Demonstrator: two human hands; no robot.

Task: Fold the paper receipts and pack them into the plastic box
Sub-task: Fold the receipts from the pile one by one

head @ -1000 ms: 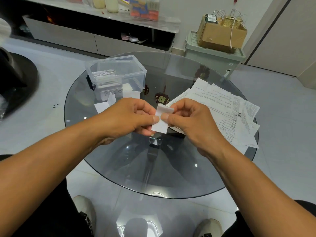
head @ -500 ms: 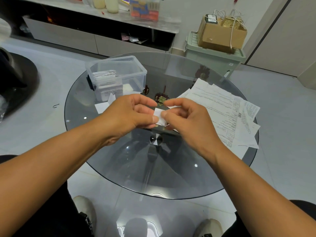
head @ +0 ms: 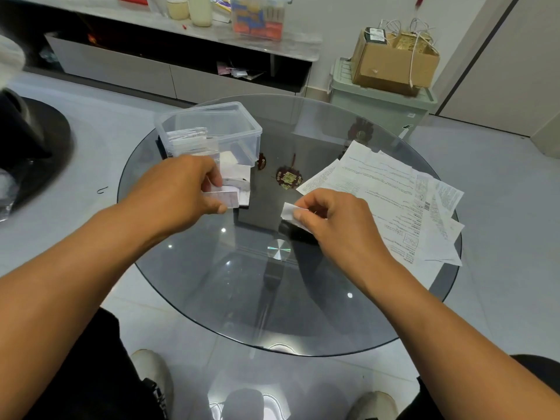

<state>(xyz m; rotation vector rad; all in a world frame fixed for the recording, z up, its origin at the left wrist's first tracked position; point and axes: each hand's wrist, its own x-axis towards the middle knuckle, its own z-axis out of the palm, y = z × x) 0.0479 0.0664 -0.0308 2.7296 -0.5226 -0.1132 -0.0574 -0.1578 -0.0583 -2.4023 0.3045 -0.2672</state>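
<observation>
Both hands are apart now, each clamped on paper. Our left hand point(head: 181, 189) pinches a small folded white receipt point(head: 222, 199) between thumb and fingers, just beside the near wall of the clear rectangular plastic box point(head: 239, 128); other folded slips lie on the worktop there, touching the box. We judge this one is headed for the box, which already holds a stack of folded receipts point(head: 189, 137) standing against its left side. Our right hand point(head: 336, 216) pinches another small white folded slip point(head: 289, 213) low over the glass, probably keeping its crease pressed until the left hand is free.

Unfolded printed white paper sheets point(head: 391, 201) fan out at the right, near that hand for easy picking. Everything rests on a round smoked-glass worktop point(head: 242, 298) over a pale tiled floor, with a long low cabinet point(head: 169, 74) and a brown cardboard carton point(head: 391, 62) behind.
</observation>
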